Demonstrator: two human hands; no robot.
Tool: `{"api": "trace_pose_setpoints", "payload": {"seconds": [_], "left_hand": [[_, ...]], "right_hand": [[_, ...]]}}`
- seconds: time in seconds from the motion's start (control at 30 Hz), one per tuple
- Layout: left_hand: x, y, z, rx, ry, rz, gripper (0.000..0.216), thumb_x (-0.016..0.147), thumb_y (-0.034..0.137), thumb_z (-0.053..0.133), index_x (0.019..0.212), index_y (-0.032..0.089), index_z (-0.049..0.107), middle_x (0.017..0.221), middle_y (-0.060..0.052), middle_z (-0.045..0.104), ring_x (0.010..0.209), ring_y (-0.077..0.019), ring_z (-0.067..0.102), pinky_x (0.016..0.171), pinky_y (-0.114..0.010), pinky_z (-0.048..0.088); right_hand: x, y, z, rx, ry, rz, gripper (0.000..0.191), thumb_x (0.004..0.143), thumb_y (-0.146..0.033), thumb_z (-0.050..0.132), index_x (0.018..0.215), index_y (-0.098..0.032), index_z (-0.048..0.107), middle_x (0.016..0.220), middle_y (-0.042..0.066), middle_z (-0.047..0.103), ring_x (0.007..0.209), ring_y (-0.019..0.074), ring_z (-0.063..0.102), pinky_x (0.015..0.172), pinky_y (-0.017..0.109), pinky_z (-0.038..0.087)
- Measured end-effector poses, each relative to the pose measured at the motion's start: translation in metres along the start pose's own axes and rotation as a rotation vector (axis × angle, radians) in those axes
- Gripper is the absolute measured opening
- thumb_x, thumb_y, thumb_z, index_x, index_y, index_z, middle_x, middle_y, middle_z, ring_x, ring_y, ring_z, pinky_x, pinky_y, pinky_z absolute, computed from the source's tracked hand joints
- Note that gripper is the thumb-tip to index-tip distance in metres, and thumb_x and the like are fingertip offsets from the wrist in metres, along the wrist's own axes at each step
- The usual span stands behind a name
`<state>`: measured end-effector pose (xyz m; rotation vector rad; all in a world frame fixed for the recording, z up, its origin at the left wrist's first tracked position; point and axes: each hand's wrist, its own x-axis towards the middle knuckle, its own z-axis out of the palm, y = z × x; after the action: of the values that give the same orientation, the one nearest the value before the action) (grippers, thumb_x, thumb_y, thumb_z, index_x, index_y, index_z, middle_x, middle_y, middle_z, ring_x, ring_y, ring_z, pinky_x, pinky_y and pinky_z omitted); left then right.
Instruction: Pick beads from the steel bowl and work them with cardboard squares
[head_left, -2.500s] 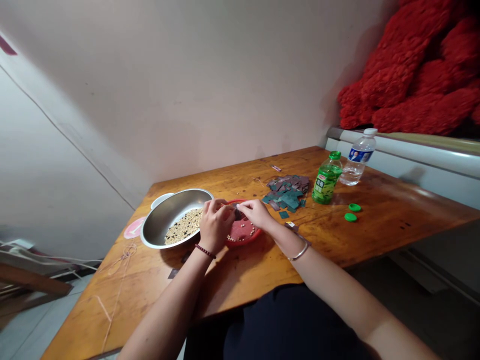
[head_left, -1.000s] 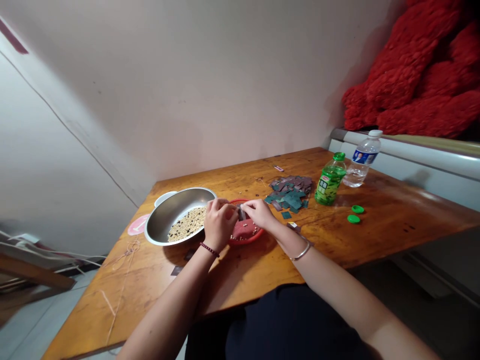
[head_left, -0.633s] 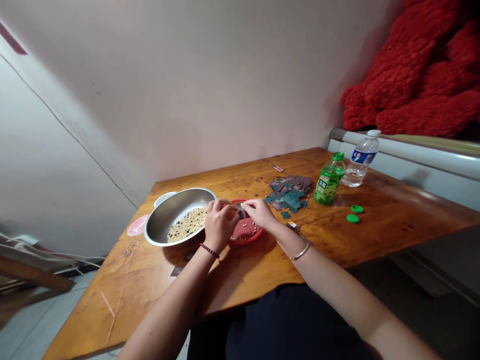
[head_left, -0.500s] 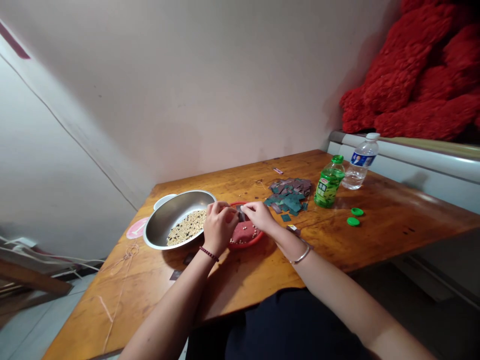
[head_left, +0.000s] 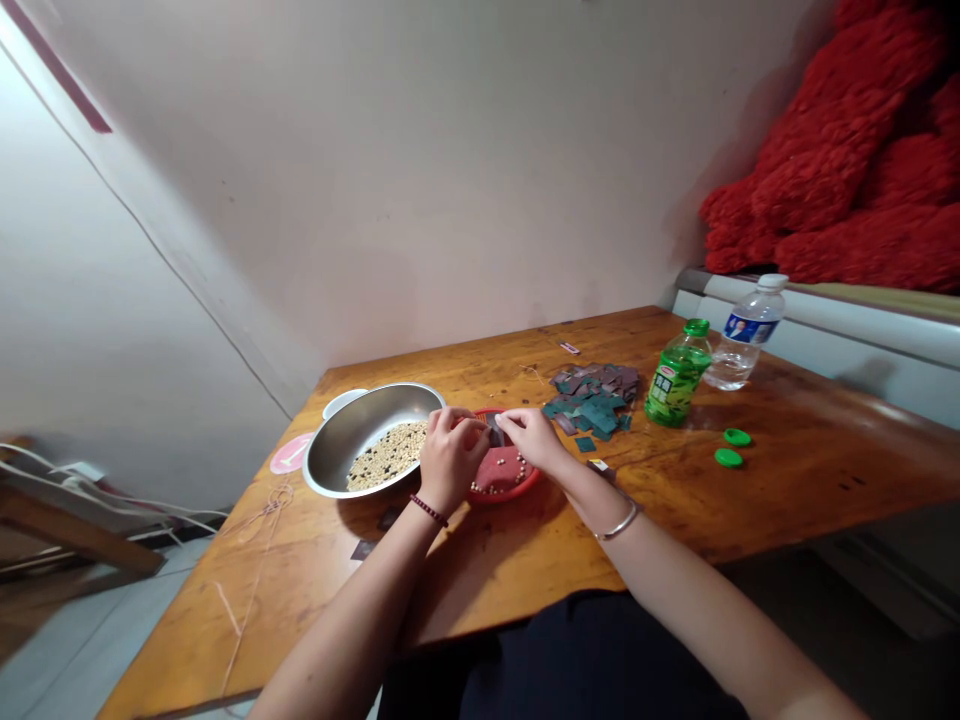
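My left hand (head_left: 448, 458) and my right hand (head_left: 534, 438) meet above a small red dish (head_left: 504, 479) that holds several pale beads. Both hands are closed in a pinch around a small dark piece (head_left: 495, 432) held between their fingertips. A red bead bracelet circles my left wrist and a thin metal bangle my right wrist. Just left of the dish stands a steel bowl (head_left: 352, 432) with a layer of pale and dark beads in it.
A heap of small teal and brown squares (head_left: 592, 395) lies right of the dish. Further right stand a green bottle (head_left: 677, 374), a clear water bottle (head_left: 747, 333) and two green caps (head_left: 732, 447). Red plush (head_left: 840, 170) fills the back right. Loose thread lies on the wooden table (head_left: 787, 470).
Both hands stay pinched together over the red dish with only slight finger movement. The camera has shifted, so everything sits a little further right and lower in the picture.
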<state>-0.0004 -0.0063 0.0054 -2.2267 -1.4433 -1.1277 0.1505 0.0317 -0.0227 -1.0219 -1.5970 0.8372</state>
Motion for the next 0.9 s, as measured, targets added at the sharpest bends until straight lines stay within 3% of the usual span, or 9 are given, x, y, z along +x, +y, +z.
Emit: {"api": "trace_pose_setpoints", "payload": {"seconds": [0.53,0.9], "left_hand": [[0.0000,-0.0002,-0.0005,0.005,-0.044,0.014,0.013,0.082,0.032,0.056,0.084,0.024,0.066,0.098,-0.004,0.059,0.096,-0.0190,0.049,0.085,-0.033,0.045],[-0.0011,-0.0031,0.0030,0.014,-0.045,0.002,0.015,0.084,0.032,0.054,0.081,0.023,0.066,0.096,-0.003,0.059,0.095,-0.0184,0.048,0.083,-0.030,0.044]], "right_hand": [[0.0007,-0.0026,-0.0013,-0.010,0.015,0.003,0.035,0.080,-0.037,0.046,0.052,-0.017,0.048,0.050,-0.002,0.045,0.052,0.0118,0.042,0.051,0.023,0.031],[-0.0031,-0.0066,-0.0003,-0.169,0.027,0.015,0.034,0.082,-0.036,0.046,0.062,-0.015,0.064,0.060,0.003,0.062,0.059,0.0151,0.055,0.054,0.023,0.034]]}}
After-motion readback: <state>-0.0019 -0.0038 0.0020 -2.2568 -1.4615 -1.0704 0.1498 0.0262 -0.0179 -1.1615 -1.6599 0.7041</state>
